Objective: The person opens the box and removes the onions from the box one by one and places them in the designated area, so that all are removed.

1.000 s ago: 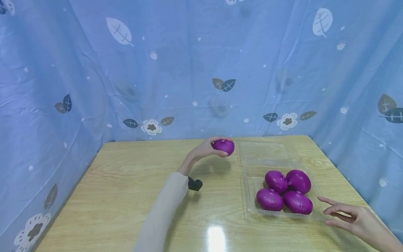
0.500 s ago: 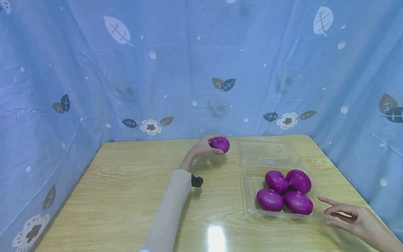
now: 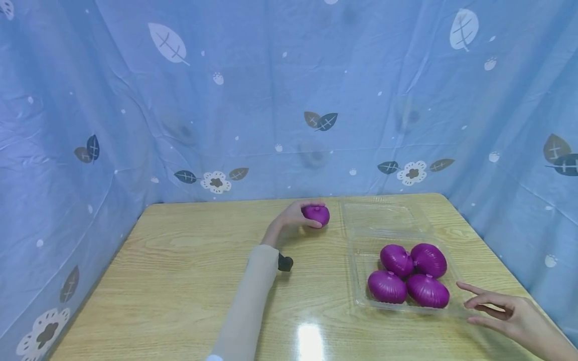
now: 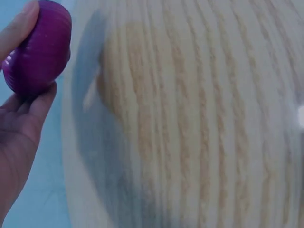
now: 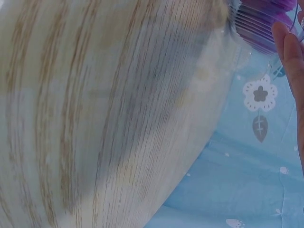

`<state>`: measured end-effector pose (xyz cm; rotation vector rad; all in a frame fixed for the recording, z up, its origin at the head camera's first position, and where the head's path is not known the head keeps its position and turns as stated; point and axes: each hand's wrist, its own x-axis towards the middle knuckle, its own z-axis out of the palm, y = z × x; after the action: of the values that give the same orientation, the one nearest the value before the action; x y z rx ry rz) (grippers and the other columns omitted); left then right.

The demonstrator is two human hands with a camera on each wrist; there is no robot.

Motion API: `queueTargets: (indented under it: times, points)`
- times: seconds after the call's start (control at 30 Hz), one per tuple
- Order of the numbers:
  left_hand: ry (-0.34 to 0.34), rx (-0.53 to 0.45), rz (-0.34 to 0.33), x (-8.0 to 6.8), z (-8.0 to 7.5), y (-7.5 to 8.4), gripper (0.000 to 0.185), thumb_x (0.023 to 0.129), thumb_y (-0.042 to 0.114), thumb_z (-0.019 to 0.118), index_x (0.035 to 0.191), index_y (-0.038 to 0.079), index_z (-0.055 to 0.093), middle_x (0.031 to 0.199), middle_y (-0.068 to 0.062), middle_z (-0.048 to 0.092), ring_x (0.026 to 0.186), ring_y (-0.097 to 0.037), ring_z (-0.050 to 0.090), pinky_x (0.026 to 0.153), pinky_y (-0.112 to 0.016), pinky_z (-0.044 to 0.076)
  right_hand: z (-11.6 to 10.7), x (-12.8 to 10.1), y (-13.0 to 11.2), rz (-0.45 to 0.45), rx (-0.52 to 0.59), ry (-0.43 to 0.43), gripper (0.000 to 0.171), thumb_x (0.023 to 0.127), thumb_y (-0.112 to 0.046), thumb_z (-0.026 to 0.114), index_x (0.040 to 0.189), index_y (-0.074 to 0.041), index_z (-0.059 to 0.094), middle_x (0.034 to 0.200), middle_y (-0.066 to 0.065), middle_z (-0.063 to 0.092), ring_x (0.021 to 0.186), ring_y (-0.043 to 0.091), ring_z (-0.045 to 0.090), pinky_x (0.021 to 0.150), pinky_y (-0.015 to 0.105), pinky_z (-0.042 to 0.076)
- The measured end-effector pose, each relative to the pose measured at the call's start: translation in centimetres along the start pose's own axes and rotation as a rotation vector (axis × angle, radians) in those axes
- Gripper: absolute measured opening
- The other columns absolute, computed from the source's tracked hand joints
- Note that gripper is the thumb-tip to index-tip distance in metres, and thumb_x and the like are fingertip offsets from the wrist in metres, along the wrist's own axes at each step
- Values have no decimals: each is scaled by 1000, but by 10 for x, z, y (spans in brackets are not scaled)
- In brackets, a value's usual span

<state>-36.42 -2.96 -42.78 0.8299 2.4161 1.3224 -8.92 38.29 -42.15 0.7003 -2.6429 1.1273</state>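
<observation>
In the head view my left hand (image 3: pixel 295 214) grips a purple onion (image 3: pixel 317 214) near the back middle of the table, fingers over its top and thumb along its near side. The left wrist view shows this onion (image 4: pixel 43 50) between thumb and fingers, close over the tabletop. Several more purple onions (image 3: pixel 427 291) sit together in a clear plastic box (image 3: pixel 361 293) on the right. Beside that box's front right corner is my right hand (image 3: pixel 506 312), its fingers loosely bent and apart from the thumb. In the right wrist view its fingers (image 5: pixel 293 61) overlap the box wall.
The box's clear lid (image 3: pixel 379 215) lies folded back toward the table's far edge. A dark wrist-camera mount (image 3: pixel 285 263) sticks out from the left sleeve (image 3: pixel 253 291). A blue patterned curtain (image 3: pixel 253 100) surrounds the back and sides of the wooden table (image 3: pixel 180 281).
My left hand has carried the onion slightly left, then lowered it toward the tabletop. The right hand, the box and the onions in it stay where they were.
</observation>
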Motion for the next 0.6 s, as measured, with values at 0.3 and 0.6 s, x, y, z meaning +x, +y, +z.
queueTargets:
  times: [0.3, 0.6]
  points:
    - [-18, -84, 5, 2, 8, -12, 66, 69, 15, 77, 129, 18, 49, 132, -1, 44, 114, -21, 45, 91, -31, 42, -1, 2, 3, -68, 52, -34, 31, 67, 13, 69, 91, -5, 63, 126, -3, 53, 110, -2, 49, 75, 15, 49]
    - [-44, -186, -42, 7, 9, -9, 69, 68, 2, 75, 129, 22, 50, 134, -4, 41, 116, -24, 44, 94, -34, 40, -2, 1, 2, -57, 63, -23, 31, 67, 14, 69, 91, -4, 63, 125, -5, 54, 109, 0, 51, 75, 16, 49]
